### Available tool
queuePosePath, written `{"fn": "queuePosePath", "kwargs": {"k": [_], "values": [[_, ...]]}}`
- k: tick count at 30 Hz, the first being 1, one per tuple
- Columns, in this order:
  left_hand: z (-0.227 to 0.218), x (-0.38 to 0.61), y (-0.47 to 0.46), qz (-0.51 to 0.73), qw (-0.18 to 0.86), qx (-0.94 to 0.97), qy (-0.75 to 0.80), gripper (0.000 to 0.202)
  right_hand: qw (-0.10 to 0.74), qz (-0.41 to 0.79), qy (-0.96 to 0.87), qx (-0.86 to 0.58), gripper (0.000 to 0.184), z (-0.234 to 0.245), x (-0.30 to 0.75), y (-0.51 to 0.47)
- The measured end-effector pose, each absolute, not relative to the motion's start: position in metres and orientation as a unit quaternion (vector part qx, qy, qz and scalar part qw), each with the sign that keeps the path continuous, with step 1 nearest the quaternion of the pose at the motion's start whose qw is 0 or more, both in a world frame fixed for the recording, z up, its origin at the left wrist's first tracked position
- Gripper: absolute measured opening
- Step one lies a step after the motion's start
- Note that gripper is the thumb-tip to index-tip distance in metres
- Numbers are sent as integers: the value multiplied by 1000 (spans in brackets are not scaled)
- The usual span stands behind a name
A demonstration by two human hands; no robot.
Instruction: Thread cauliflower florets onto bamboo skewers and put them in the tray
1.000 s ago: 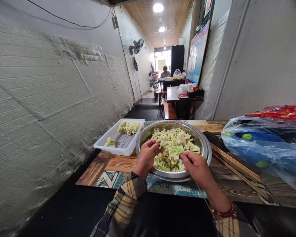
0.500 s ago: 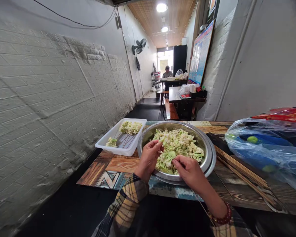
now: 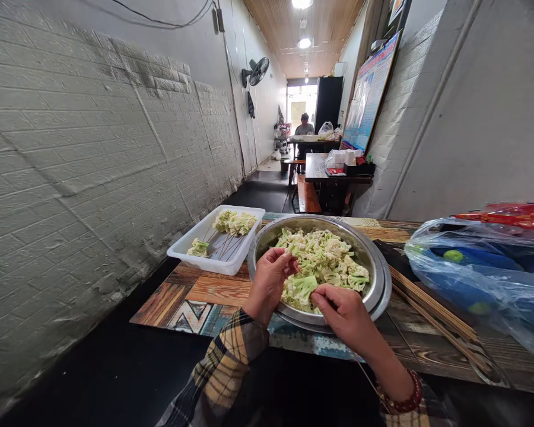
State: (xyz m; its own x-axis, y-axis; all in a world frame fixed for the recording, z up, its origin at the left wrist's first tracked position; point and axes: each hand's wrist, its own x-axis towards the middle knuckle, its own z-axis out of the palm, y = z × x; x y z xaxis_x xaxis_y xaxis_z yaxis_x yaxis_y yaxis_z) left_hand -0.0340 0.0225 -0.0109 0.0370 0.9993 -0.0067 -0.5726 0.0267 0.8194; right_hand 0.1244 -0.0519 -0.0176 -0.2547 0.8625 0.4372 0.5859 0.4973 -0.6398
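Observation:
Both hands are over a steel bowl (image 3: 380, 279) heaped with cut cauliflower (image 3: 323, 255). My left hand (image 3: 271, 281) is closed in a pinch above its left side; what lies between the fingertips is hidden among the florets. My right hand (image 3: 345, 311), lower and to the right, pinches the stem end of a green-stemmed cauliflower floret (image 3: 303, 289) between thumb and forefinger. A thin stick shows below the right wrist; whether this hand grips it too, I cannot tell. Left of the bowl, a white plastic tray (image 3: 225, 265) holds skewered cauliflower (image 3: 235, 223) and a separate skewered piece (image 3: 198, 247).
Loose bamboo skewers (image 3: 434, 305) lie right of the bowl, beside a clear plastic bag (image 3: 480, 261) with blue and green contents. A red packet (image 3: 511, 216) lies behind it. White brick wall (image 3: 93, 178) runs along the left. A person (image 3: 304, 126) sits at a far table.
The view has shifted slightly. Both hands keep nearly the same pose over the bowl, and the floret at my right fingertips sits slightly lower.

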Motion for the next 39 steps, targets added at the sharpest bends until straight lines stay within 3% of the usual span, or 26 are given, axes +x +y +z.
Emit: {"fn": "queuePosePath", "kwargs": {"k": [39], "values": [[-6, -32, 13, 594, 588, 412, 362, 16, 401, 114, -727, -545, 34, -27, 117, -46]]}}
